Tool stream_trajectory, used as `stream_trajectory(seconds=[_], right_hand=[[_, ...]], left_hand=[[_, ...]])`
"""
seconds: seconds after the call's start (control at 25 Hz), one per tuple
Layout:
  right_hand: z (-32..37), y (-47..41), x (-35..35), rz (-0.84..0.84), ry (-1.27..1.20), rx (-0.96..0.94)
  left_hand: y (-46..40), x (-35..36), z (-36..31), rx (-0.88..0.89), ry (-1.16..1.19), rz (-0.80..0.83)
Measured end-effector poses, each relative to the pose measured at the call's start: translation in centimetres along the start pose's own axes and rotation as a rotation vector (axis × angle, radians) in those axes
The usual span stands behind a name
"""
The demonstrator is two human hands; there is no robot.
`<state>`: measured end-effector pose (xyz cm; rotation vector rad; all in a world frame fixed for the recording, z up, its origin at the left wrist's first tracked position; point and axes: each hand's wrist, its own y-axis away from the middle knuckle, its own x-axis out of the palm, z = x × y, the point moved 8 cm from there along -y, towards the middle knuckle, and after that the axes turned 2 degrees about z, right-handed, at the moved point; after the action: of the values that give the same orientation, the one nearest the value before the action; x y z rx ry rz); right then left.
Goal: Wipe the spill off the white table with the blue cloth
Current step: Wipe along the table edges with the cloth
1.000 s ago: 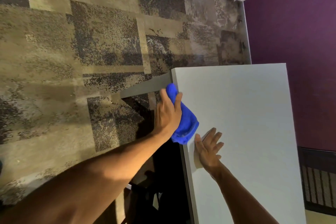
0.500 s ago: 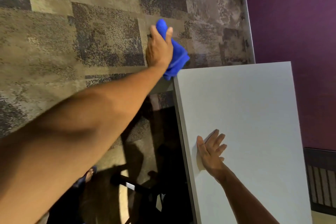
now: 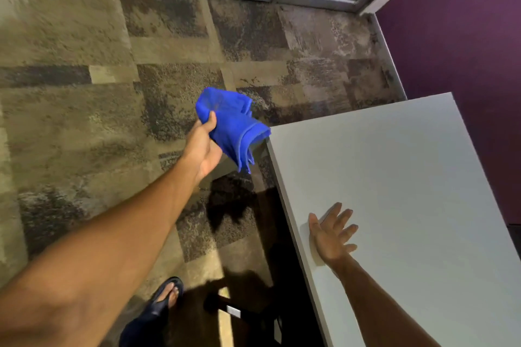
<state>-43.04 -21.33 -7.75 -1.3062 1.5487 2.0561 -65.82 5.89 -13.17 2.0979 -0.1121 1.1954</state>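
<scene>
Left hand [image 3: 203, 146] out over the patchy brown carpet tiles [image 3: 84, 98], thumb and fingers pinching one bunched edge of the crumpled blue microfibre cloth [image 3: 231, 124]. Loose folds dangling just off the far left corner of the flat white rectangular table [image 3: 394, 177], apparently not on the tabletop. Likely held clear of the table to shake out or let fall whatever was picked up, though no drips or crumbs visible. Right hand [image 3: 334, 234] spread, fingers fanned, holding nothing, palm near the table's left edge; probably bracing the body, though firm contact hard to confirm. No spill visible anywhere on the white surface, so wiping probably close to done. No containers in view. Below, a foot in a dark sandal [image 3: 166, 294] on the carpet.
</scene>
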Motion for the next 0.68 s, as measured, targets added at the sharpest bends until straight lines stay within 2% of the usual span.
stream_trajectory(seconds=[0.16,0.24,0.36,0.48,0.68], right_hand=[[0.1,0.4,-0.3,-0.036,0.003,0.031],[-0.2,0.4,0.2,0.015,0.011,0.037],[-0.5,0.4,0.4,0.081,0.002,0.028],[-0.5,0.2,0.5,0.079,0.007,0.025],[0.2,0.4,0.0,0.061,-0.027,-0.016]], left_hand=[[3.6,-0.2,-0.4,-0.057,0.039,-0.028],[5.4,-0.2,-0.7,-0.079,0.011,-0.053],[8.0,0.3,-1.1,-0.134,-0.133,-0.103],[9.6,0.5,-1.2,-0.208,-0.244,-0.139],[9.2,0.7,-2.7,-0.232,-0.408,-0.162]])
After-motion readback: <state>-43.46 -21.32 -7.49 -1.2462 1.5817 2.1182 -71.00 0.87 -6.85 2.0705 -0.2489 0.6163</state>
